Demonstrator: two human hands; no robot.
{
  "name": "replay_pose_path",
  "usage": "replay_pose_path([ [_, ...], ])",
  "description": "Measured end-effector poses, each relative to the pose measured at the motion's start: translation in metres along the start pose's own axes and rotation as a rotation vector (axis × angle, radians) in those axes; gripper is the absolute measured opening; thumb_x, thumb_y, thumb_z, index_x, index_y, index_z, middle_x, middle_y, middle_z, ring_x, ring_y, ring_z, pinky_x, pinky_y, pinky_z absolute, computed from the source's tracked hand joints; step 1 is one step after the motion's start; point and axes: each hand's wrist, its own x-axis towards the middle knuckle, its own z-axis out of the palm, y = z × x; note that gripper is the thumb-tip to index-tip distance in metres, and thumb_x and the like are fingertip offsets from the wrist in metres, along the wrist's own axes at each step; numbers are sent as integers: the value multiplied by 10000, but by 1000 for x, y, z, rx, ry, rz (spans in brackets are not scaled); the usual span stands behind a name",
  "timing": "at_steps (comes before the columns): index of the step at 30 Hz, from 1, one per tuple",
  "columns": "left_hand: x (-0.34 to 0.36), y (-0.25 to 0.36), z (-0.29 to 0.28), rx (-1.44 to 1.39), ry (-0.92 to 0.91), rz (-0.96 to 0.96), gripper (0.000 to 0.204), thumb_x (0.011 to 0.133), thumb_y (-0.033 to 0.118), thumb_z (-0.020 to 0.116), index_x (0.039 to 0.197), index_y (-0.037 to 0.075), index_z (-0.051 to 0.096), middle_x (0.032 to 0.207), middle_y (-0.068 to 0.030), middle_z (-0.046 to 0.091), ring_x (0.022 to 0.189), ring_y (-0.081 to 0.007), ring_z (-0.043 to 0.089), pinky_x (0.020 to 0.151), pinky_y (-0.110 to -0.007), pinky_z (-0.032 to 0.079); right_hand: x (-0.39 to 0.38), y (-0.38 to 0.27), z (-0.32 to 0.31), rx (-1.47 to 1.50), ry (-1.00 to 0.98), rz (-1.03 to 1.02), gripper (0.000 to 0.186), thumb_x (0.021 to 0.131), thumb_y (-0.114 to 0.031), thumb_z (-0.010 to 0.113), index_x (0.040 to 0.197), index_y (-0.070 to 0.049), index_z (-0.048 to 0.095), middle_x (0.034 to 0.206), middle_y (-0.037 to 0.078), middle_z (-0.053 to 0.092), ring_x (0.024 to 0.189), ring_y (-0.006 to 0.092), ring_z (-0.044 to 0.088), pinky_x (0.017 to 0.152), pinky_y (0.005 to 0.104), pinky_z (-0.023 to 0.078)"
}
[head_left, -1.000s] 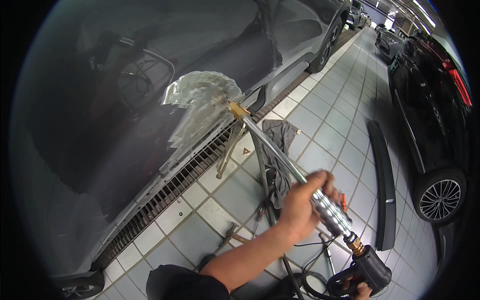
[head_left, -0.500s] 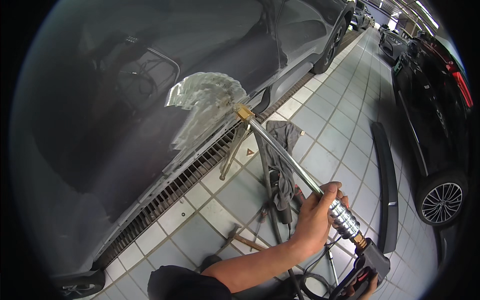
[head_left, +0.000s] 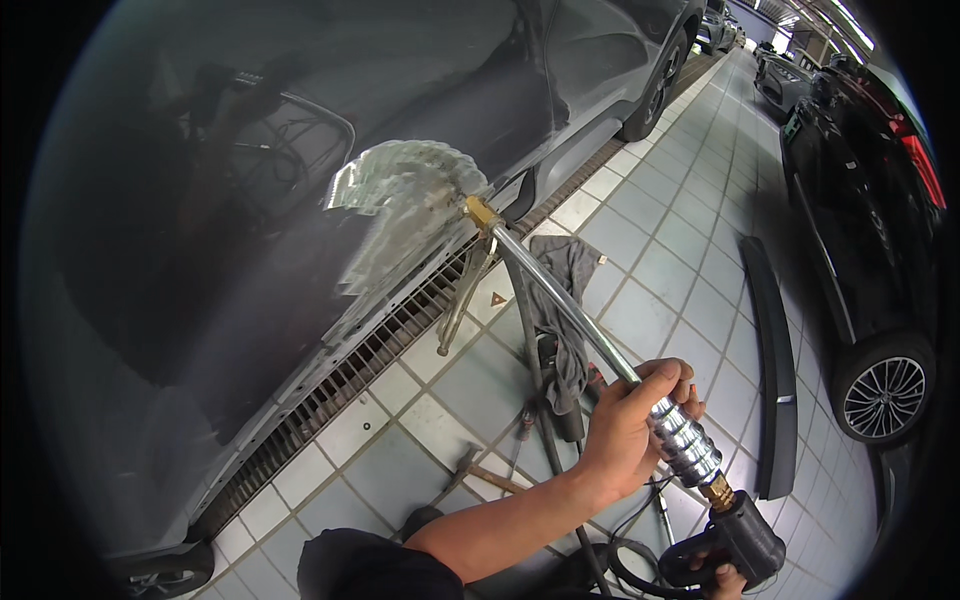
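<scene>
A slide-hammer dent puller (head_left: 565,292) slants from lower right up to a grey car panel. Its brass head (head_left: 482,212) meets the lower right edge of a bare, ground metal patch (head_left: 400,190). My left hand (head_left: 632,420) is closed round the steel shaft, at the upper end of the ribbed chrome weight (head_left: 683,440). At the bottom of the view my right hand (head_left: 725,578) grips the black pistol handle (head_left: 752,545), its fingers partly hidden. Beside the brass head, a pair of locking pliers (head_left: 462,300) hangs at the panel's lower edge.
Below the panel runs a floor grate (head_left: 300,425). On the tiles lie a grey rag (head_left: 572,300), a black power tool (head_left: 566,420), a hammer (head_left: 490,474), a screwdriver (head_left: 526,425) and cables (head_left: 635,565). A long black trim piece (head_left: 770,370) and a black car (head_left: 850,200) are to the right.
The pistol handle and my right hand have moved slightly downward. My left hand keeps its hold, and the brass head remains at the patch's edge. The whole view has shifted a little.
</scene>
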Motion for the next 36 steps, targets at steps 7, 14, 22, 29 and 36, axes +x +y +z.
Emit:
replay_pose_path([
  [7, 9, 31, 6, -21, 60, 53, 250, 968, 303, 529, 850, 85, 494, 741, -1, 432, 721, -146, 455, 805, -328, 435, -3, 3, -5, -42, -21, -52, 550, 798, -405, 739, 1141, -10, 570, 1008, 97, 619, 888, 217, 597, 780, 333, 504],
  [14, -6, -10, -1, -60, 64, 87, 280, 955, 342, 555, 896, 71, 512, 800, -10, 469, 765, -156, 489, 817, -361, 446, -6, 10, -9, 78, 15, 91, 536, 814, -358, 731, 1170, 7, 563, 1112, 115, 619, 1030, 250, 586, 904, 389, 499],
  [22, -3, -4, -5, 16, 120, 16, 281, 971, 347, 545, 987, 67, 540, 839, -7, 508, 882, -165, 558, 730, -295, 456, 7, 10, 5, 230, -15, 48, 439, 856, -507, 628, 877, -79, 530, 767, 96, 554, 575, 225, 511, 497, 337, 429],
  [29, -15, -2, 0, -60, 33, -62, 285, 978, 358, 525, 854, 104, 490, 757, -2, 462, 777, -161, 491, 833, -359, 428, -3, 15, 2, 119, 20, 28, 443, 852, -508, 632, 878, -77, 530, 765, 98, 552, 576, 226, 513, 500, 340, 433],
  [36, -14, 2, -2, -64, 7, -28, 276, 972, 354, 535, 859, 106, 492, 739, 1, 448, 740, -162, 474, 824, -358, 435, -4, 14, -3, 97, 14, 17, 447, 849, -508, 636, 879, -75, 530, 764, 99, 550, 578, 228, 515, 503, 343, 436],
])
